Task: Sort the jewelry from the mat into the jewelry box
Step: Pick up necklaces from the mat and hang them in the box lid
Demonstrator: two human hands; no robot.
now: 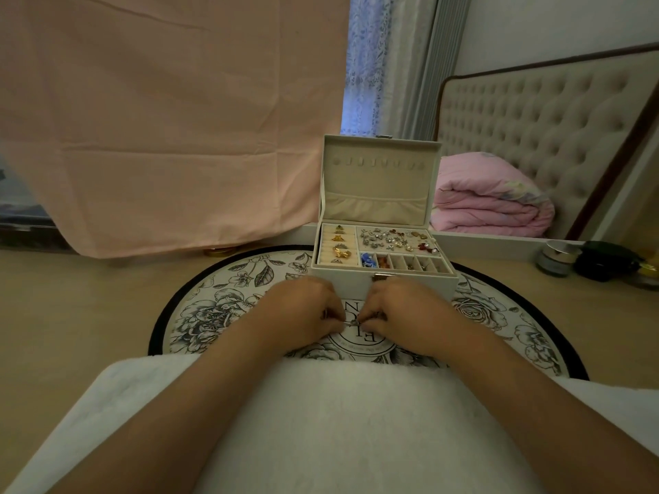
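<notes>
A white towel (321, 422) lies nearest, across the lap, with both forearms reaching over it. Just beyond its far edge the left hand (299, 315) and right hand (410, 315) meet knuckles up over the middle of the round flowered mat (214, 308). The fingers of both are curled, and their tips pinch a small silvery piece (351, 324) between them, low over the mat's lettered centre. The piece is too small to tell what kind it is. Right behind the hands stands the cream box (410, 285) on the far half of the mat, its metal clasp (381, 278) facing near and its lid (378, 180) upright and open. Inside, rings (338, 244) sit in the padded rolls at left. Many earrings (392, 238) are spread in the far right compartment. A blue piece (366, 260) lies in the leftmost of the small slots along the near right. On the table to the far right are a jar (556, 258) and a dark pot (602, 262). Behind, a pink cloth (160, 119) hangs at left, a folded pink quilt (492, 205) lies at right against a tufted headboard (535, 112), and a curtain (367, 65) hangs between them.
</notes>
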